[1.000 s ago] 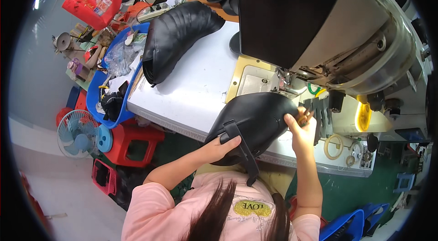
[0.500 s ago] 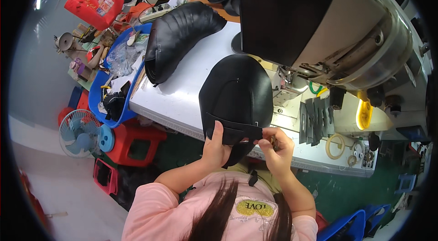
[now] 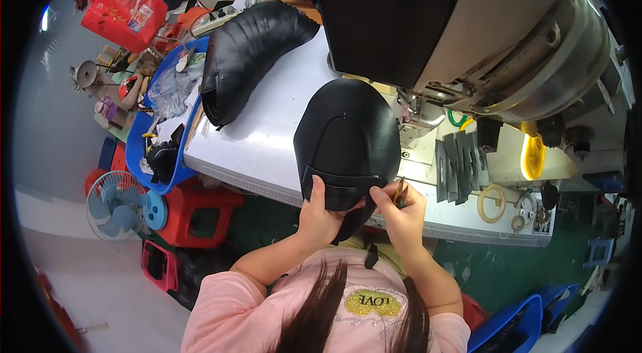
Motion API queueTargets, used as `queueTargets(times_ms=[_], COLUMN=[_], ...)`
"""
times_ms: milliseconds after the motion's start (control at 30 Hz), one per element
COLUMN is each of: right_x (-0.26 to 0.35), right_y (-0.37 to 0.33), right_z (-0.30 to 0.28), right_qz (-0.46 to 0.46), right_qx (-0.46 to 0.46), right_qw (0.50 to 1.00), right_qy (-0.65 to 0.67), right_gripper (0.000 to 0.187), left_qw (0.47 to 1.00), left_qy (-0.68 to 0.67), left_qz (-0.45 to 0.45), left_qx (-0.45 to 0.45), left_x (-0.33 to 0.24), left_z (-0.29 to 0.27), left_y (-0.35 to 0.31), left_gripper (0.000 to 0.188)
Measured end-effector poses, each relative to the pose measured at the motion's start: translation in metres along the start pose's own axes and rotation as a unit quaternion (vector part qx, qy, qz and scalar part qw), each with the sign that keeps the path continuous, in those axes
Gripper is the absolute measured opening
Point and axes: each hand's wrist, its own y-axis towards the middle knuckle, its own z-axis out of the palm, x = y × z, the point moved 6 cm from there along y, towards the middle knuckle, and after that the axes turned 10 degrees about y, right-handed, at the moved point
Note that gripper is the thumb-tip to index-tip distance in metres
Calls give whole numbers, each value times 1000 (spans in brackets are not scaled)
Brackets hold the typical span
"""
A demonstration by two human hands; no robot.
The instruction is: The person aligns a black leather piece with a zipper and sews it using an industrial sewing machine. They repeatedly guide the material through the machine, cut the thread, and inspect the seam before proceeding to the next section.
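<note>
A rounded black leather piece, with curved stitching and a narrow band across its lower part, hangs in front of me at the table's near edge. My left hand grips its lower left, thumb lying over the band and fingers hidden behind. At the band's right end, the thumb and forefinger of my right hand pinch the leather edge. A small metal tool, seemingly thread snips, is tucked in that hand; most of it is covered by fingers.
A sewing machine looms at upper right over the white table. Stacked black leather pieces lie at far left. Beside them stands a blue basket of scraps. Grey strips hang right, near a yellow-lit ring.
The band's right end, lifted off and pulled rightward before, now lies against the piece. My right hand has shifted slightly left and up with it. The view has turned a little.
</note>
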Motion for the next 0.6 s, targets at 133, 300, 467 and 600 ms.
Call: queueTargets(times_ms=[133,300,467,600], right_x=[7,-13,-12,-17], right_y=[4,25,23,26], right_z=[-6,-10,-11,-20], right_qz=[-38,101,212,196], right_qx=[-46,91,128,89], right_qw=[993,983,944,956], right_qy=[-106,126,216,199], right_gripper=[26,54,55,50], left_qw=[1000,999,998,995], left_qy=[-5,-7,-32,-56], left_qz=[-3,-25,-54,-81], left_qx=[5,40,15,7], left_x=[1,1,9,8], left_z=[-1,3,10,12], left_y=[-1,-4,2,2], left_gripper=[55,54,55,47])
